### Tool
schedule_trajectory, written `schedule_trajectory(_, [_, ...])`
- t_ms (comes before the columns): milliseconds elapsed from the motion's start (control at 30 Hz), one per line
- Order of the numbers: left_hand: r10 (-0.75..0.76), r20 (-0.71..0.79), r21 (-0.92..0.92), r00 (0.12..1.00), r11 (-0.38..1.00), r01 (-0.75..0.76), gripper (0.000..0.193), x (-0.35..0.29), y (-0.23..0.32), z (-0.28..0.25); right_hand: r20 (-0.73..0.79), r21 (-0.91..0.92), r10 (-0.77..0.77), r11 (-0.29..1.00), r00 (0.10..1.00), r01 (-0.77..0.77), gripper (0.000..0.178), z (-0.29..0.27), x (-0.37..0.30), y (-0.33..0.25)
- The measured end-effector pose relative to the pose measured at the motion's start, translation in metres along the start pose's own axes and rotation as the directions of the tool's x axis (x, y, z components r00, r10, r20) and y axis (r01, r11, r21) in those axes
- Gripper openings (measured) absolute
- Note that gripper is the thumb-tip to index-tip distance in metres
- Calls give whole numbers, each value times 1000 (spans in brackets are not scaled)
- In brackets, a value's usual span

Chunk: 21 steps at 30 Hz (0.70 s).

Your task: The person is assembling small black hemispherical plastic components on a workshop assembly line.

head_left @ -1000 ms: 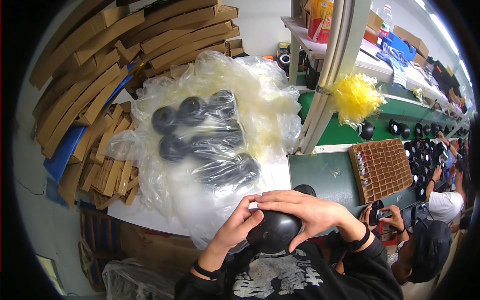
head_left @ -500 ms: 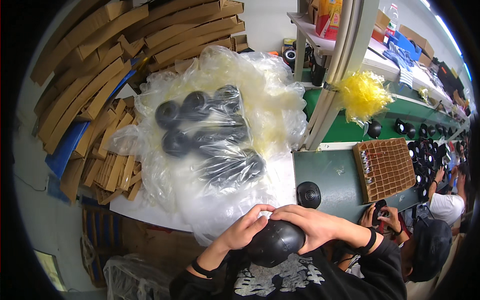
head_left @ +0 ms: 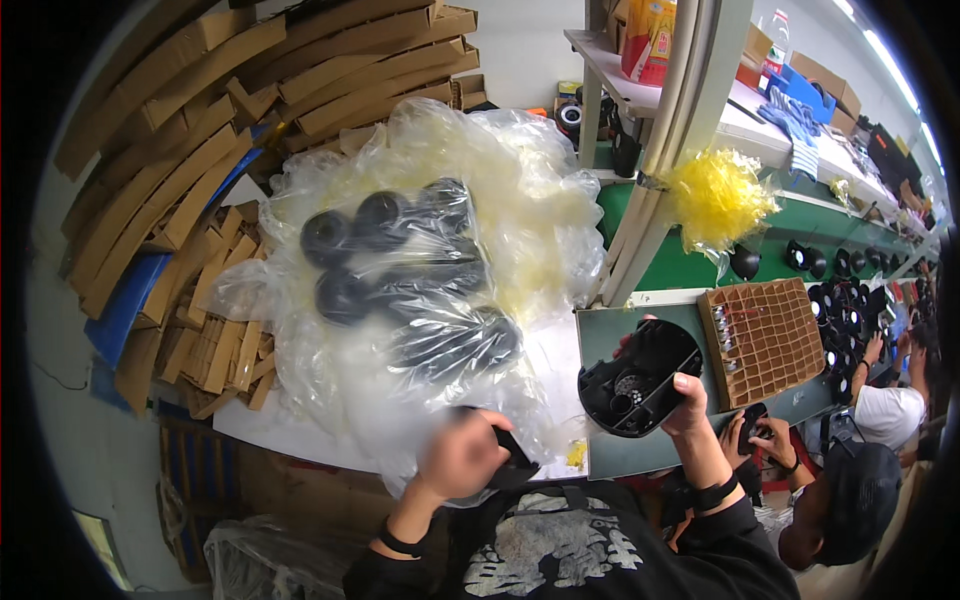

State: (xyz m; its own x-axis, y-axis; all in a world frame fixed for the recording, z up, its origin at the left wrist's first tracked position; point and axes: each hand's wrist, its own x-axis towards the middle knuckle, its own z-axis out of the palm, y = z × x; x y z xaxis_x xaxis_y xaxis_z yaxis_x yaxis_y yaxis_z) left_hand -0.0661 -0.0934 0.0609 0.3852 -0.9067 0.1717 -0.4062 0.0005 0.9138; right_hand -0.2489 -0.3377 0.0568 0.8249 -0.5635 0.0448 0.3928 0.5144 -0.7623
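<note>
My right hand (head_left: pixel 688 402) grips a black plastic shell half (head_left: pixel 640 385) by its edge, above the green work surface. Its hollow inside faces up, showing ribs and a round cluster of small holes. My left hand (head_left: pixel 463 455), smeared by motion, is closed round a black plastic housing (head_left: pixel 517 466) close to my chest. Most of that housing is hidden by the hand. Just beyond my left hand, a clear plastic bag (head_left: pixel 400 395) lies over several rounded black housings (head_left: pixel 385 215) on a white table (head_left: pixel 300 435).
Stacked cardboard dividers (head_left: pixel 215 310) crowd the left. A brown compartment tray (head_left: pixel 770 335) stands right of my right hand, beside a metal post (head_left: pixel 665 170) with a yellow plastic bundle (head_left: pixel 722 195). A co-worker (head_left: pixel 845 490) in a black cap handles a dark part at the right.
My hands have parted from the rounded black housing they held together. My right hand has moved right and now grips a hollow shell; the grilled shell on the green surface no longer shows there.
</note>
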Motion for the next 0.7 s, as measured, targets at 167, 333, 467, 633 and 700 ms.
schedule_trajectory(167, [281,27,620,959,748,-237,71,18,19,42,-67,-20,84,996,994,-85,84,-4,-10,12])
schedule_trajectory(333, [368,104,803,924,518,-296,26,33,12,61,-104,-93,99,990,990,-109,77,-13,-16,19])
schedule_trajectory(467, [348,186,748,919,556,-362,23,31,-1,83,-269,-40,85,994,959,-99,63,-28,-14,33])
schedule_trajectory(633, [287,165,738,944,599,-311,21,26,-9,105,-457,445,371,882,808,-154,24,-52,-1,53])
schedule_trajectory(700, [308,187,719,933,604,-344,22,24,-15,108,-485,552,361,833,796,-42,27,-81,5,52])
